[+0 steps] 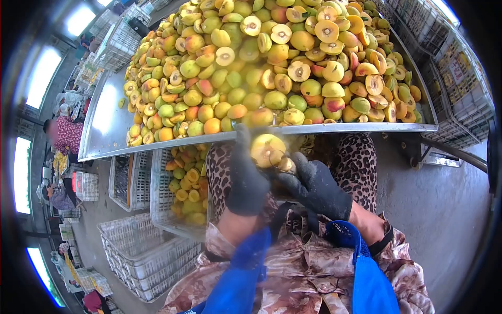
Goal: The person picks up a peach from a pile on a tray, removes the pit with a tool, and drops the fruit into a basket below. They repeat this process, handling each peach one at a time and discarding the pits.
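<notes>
Both hands wear dark gloves and meet over my lap, just below the metal table's front edge. A cut yellow fruit half (267,150) lies between them, its flesh facing up. My left hand (247,175) holds the fruit's left side and is blurred. Closed at the fruit's lower right, my right hand (317,184) grips something I cannot make out. Beyond them, halved and whole yellow, green and red fruit (261,68) is heaped on the metal table (107,118).
A crate (157,193) with fruit pieces stands left of my legs, beside stacked white crates (141,256). More crates (455,78) rise at the right, near a metal bar (455,150). Several people (68,135) are at the far left.
</notes>
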`<state>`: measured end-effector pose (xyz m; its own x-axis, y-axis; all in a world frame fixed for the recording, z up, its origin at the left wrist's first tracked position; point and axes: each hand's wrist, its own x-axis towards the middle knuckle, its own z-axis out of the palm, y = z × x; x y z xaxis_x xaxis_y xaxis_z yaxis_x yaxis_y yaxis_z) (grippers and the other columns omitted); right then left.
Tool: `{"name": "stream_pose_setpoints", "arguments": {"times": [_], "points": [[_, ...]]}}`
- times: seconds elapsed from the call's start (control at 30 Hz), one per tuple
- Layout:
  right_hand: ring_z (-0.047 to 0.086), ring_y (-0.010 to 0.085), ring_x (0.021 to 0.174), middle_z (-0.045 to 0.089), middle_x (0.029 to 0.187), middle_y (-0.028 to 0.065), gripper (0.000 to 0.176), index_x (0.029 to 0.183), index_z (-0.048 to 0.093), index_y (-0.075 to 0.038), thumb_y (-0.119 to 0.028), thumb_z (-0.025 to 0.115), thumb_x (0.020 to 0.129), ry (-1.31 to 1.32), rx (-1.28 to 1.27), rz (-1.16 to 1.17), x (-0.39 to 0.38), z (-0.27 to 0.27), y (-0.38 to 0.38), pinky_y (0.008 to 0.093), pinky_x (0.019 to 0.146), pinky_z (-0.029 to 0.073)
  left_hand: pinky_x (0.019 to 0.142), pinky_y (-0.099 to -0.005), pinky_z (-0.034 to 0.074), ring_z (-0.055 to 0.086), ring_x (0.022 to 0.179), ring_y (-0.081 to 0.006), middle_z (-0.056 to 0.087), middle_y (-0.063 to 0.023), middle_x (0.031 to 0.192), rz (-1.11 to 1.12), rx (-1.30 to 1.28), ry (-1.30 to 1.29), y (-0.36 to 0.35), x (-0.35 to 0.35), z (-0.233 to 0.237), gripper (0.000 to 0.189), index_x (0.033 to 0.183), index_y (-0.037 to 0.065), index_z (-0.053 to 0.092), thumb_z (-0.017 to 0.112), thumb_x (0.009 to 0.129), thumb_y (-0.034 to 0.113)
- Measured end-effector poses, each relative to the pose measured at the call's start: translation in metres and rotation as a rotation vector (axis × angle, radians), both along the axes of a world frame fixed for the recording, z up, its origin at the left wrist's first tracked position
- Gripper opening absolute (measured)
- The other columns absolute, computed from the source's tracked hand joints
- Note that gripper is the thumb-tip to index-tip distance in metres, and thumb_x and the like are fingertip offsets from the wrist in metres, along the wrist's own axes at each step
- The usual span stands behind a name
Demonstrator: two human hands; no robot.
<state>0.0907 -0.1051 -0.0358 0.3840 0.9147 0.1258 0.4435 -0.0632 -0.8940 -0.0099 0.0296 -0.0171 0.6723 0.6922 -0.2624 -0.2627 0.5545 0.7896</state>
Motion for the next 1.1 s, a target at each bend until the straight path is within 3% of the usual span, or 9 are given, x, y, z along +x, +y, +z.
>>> {"name": "stream_pose_setpoints", "arguments": {"times": [0.1,0.23,0.37,0.57,0.67,0.8,0.87,0.97,1.1], "points": [[0.067,0.0466,0.076,0.068,0.080,0.0244,0.034,0.113,0.055,-0.004,-0.033,0.067,0.098,-0.026,-0.015,-0.021,-0.002,0.000,-0.002,0.0527,0.065,0.053,0.076,-0.0328,0.058,0.069,0.085,-0.0196,0.069,-0.0103,0.095,0.023,-0.039,0.058,-0.008,0.007,0.008,0.059,0.112,0.003,0.063,0.038,0.110,0.056],[0.066,0.0474,0.083,0.067,0.088,0.0275,0.032,0.110,0.057,-0.002,-0.031,0.066,0.098,-0.051,-0.014,0.016,0.006,0.006,0.003,0.0539,0.066,0.052,0.074,-0.0316,0.057,0.068,0.082,-0.0181,0.068,-0.0100,0.094,0.088,0.014,0.103,-0.013,0.016,0.007,0.056,0.109,0.003,0.065,0.040,0.110,0.053],[0.066,0.0473,0.088,0.066,0.094,0.0306,0.032,0.108,0.058,-0.001,-0.031,0.067,0.099,0.324,0.080,-0.077,-0.005,0.001,0.014,0.0561,0.066,0.050,0.073,-0.0311,0.057,0.067,0.081,-0.0174,0.068,-0.0099,0.094,0.158,0.072,0.119,-0.015,0.024,0.009,0.052,0.107,0.002,0.065,0.042,0.110,0.049],[0.066,0.0473,0.090,0.067,0.094,0.0298,0.039,0.109,0.057,0.000,-0.037,0.065,0.099,-0.006,-0.175,-0.033,0.008,0.016,0.015,0.0533,0.072,0.051,0.071,-0.0299,0.058,0.067,0.079,-0.0182,0.068,-0.0101,0.091,0.214,0.270,0.146,-0.016,0.024,0.012,0.051,0.108,0.001,0.063,0.040,0.111,0.046],[0.066,0.0479,0.087,0.068,0.091,0.0283,0.041,0.108,0.058,0.002,-0.038,0.063,0.100,-0.007,-0.214,-0.016,0.012,0.022,0.012,0.0524,0.073,0.051,0.073,-0.0309,0.060,0.068,0.078,-0.0195,0.067,-0.0103,0.089,0.237,0.353,0.108,-0.020,0.020,0.009,0.050,0.109,0.000,0.063,0.041,0.112,0.045],[0.066,0.0480,0.084,0.068,0.086,0.0268,0.042,0.108,0.060,0.002,-0.038,0.063,0.100,0.204,0.008,0.019,0.009,0.008,0.015,0.0528,0.072,0.051,0.074,-0.0322,0.060,0.068,0.080,-0.0203,0.068,-0.0114,0.091,0.186,0.038,0.054,-0.016,0.020,0.011,0.048,0.109,-0.001,0.063,0.044,0.111,0.043],[0.067,0.0480,0.083,0.068,0.085,0.0259,0.042,0.108,0.060,0.002,-0.039,0.064,0.099,0.126,-0.041,0.010,0.009,0.004,0.016,0.0524,0.072,0.052,0.073,-0.0310,0.060,0.069,0.081,-0.0199,0.068,-0.0117,0.092,0.250,0.077,0.070,-0.016,0.023,0.004,0.047,0.108,-0.001,0.063,0.045,0.111,0.042],[0.068,0.0456,0.084,0.069,0.087,0.0242,0.042,0.108,0.060,0.002,-0.039,0.064,0.099,0.325,-0.064,0.025,0.006,0.012,0.014,0.0513,0.073,0.052,0.071,-0.0299,0.060,0.069,0.082,-0.0195,0.069,-0.0118,0.094,0.287,0.153,0.098,-0.018,0.022,0.000,0.047,0.107,0.000,0.064,0.045,0.111,0.042],[0.070,0.0420,0.082,0.069,0.084,0.0240,0.043,0.107,0.059,0.002,-0.040,0.063,0.099,0.172,-0.100,-0.012,0.004,-0.002,0.005,0.0489,0.073,0.053,0.072,-0.0307,0.060,0.070,0.084,-0.0194,0.069,-0.0111,0.095,0.234,0.208,0.106,-0.024,0.019,-0.003,0.046,0.106,0.000,0.065,0.045,0.111,0.042]]}}
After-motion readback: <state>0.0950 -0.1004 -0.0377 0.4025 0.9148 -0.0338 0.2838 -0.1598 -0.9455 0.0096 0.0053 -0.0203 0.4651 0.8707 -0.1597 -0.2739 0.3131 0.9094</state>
